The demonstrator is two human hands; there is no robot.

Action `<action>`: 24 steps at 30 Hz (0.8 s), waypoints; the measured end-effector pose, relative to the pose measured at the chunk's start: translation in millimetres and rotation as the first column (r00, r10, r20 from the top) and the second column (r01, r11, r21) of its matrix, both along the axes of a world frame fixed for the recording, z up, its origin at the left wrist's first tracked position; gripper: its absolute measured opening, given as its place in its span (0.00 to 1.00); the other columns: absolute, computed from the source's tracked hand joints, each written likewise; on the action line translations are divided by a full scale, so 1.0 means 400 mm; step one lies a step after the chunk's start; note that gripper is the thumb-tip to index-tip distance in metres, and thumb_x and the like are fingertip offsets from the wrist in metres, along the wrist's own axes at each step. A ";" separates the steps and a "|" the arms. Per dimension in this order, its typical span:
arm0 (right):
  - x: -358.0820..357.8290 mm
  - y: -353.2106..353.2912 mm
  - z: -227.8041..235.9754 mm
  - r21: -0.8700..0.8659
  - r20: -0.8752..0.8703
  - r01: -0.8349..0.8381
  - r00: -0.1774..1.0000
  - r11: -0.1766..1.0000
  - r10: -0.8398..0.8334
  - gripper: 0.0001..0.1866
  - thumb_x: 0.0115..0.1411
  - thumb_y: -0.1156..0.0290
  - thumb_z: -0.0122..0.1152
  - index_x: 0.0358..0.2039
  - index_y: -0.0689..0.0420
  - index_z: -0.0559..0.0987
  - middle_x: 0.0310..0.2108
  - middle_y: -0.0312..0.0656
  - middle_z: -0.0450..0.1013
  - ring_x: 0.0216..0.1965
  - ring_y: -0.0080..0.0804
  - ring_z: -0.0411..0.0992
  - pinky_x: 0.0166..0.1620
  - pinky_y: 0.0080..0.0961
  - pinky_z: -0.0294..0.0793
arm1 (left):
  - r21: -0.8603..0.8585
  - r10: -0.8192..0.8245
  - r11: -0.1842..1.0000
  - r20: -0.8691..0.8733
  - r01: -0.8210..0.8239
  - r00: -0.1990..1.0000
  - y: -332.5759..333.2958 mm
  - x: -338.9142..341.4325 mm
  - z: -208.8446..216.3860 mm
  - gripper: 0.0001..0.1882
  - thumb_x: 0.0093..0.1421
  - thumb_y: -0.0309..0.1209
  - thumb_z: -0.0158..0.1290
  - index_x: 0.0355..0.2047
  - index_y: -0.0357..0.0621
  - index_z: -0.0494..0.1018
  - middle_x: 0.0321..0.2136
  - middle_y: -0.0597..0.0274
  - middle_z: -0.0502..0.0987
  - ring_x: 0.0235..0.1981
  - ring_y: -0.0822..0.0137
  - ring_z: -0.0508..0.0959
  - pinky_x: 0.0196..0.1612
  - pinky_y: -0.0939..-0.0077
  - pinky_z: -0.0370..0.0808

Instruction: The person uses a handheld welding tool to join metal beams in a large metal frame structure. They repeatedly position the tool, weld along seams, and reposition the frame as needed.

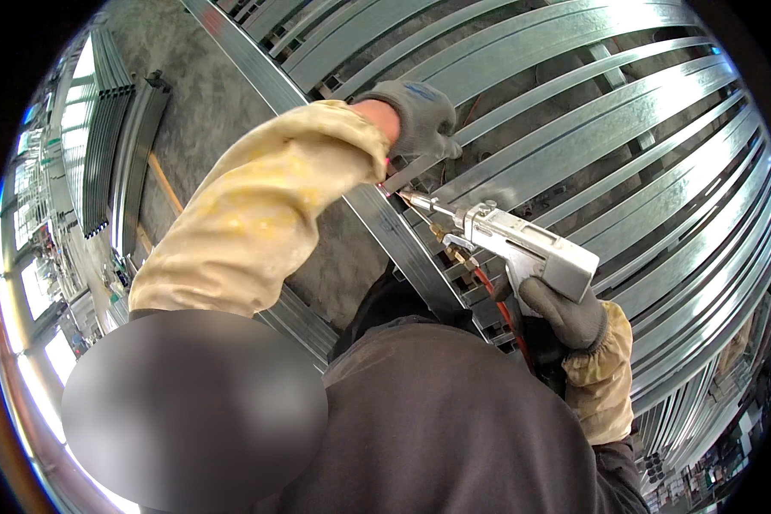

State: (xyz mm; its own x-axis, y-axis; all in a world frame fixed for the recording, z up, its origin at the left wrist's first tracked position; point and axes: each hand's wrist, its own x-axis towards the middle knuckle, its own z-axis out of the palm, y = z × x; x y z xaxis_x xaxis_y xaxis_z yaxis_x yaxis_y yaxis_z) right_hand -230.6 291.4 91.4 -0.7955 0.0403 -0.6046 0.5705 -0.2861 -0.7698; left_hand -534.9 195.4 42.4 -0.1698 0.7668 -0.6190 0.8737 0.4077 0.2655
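Observation:
My right hand [565, 313], in a grey glove, is wrapped round the grip of a silver handheld welding gun [531, 244]. The gun's copper-coloured nozzle [409, 198] points left, close to where a narrow metal bar [415, 169] meets a long steel rail [398, 236]. A red hose [507, 304] runs along the gun's underside. Across the bar, just beyond the nozzle, my left hand [415, 116] is closed in a grey glove with its fingers curled over the bar; their undersides are hidden. Tan protective sleeves cover both forearms.
Several parallel galvanized slats [557, 141] spread to the right, with gaps between them. Stacked metal profiles [111, 128] stand on the concrete floor [201, 103] at the left, near a wooden strip [164, 184]. More profiles [681, 411] lie at the lower right.

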 end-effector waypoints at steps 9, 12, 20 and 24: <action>-0.092 -0.016 0.042 -0.014 -0.071 0.024 0.997 1.000 -0.025 0.21 0.66 0.67 0.62 0.57 0.62 0.73 0.38 0.38 0.79 0.34 0.21 0.75 0.37 0.22 0.78 | 0.448 0.322 0.858 -0.085 -0.252 0.943 -0.123 -0.278 0.005 0.20 0.61 0.48 0.59 0.45 0.46 0.80 0.37 0.56 0.83 0.38 0.58 0.82 0.44 0.67 0.77; -0.132 -0.023 0.025 -0.004 -0.057 -0.013 0.998 1.000 0.013 0.21 0.66 0.65 0.62 0.56 0.63 0.74 0.37 0.40 0.79 0.33 0.22 0.76 0.35 0.22 0.78 | 0.395 0.191 0.906 -0.055 -0.154 0.980 -0.080 -0.260 0.002 0.22 0.60 0.48 0.60 0.47 0.46 0.79 0.39 0.55 0.83 0.40 0.56 0.82 0.44 0.65 0.77; -0.246 -0.029 -0.020 0.107 -0.206 -0.010 0.978 0.994 0.032 0.22 0.66 0.64 0.62 0.55 0.64 0.74 0.38 0.40 0.78 0.35 0.25 0.77 0.40 0.25 0.78 | 0.005 -0.038 0.999 -0.244 0.041 0.969 0.022 -0.256 -0.046 0.22 0.59 0.53 0.59 0.45 0.53 0.81 0.40 0.57 0.83 0.45 0.52 0.82 0.49 0.59 0.77; -0.305 -0.020 -0.054 0.172 -0.324 -0.010 0.944 0.985 0.066 0.24 0.67 0.62 0.62 0.56 0.64 0.74 0.39 0.41 0.79 0.37 0.27 0.77 0.42 0.25 0.79 | -0.071 -0.025 0.997 -0.183 0.012 0.983 0.024 -0.273 -0.057 0.20 0.58 0.53 0.60 0.40 0.53 0.83 0.42 0.59 0.83 0.45 0.55 0.82 0.48 0.61 0.77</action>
State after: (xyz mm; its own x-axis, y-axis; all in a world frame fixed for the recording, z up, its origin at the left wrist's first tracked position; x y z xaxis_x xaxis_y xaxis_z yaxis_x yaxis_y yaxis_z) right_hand -352.4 283.4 69.7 -0.9510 0.0834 -0.2977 0.2867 -0.1219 -0.9502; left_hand -644.0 205.1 19.7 -0.2718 0.7274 -0.6301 0.9126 0.4026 0.0712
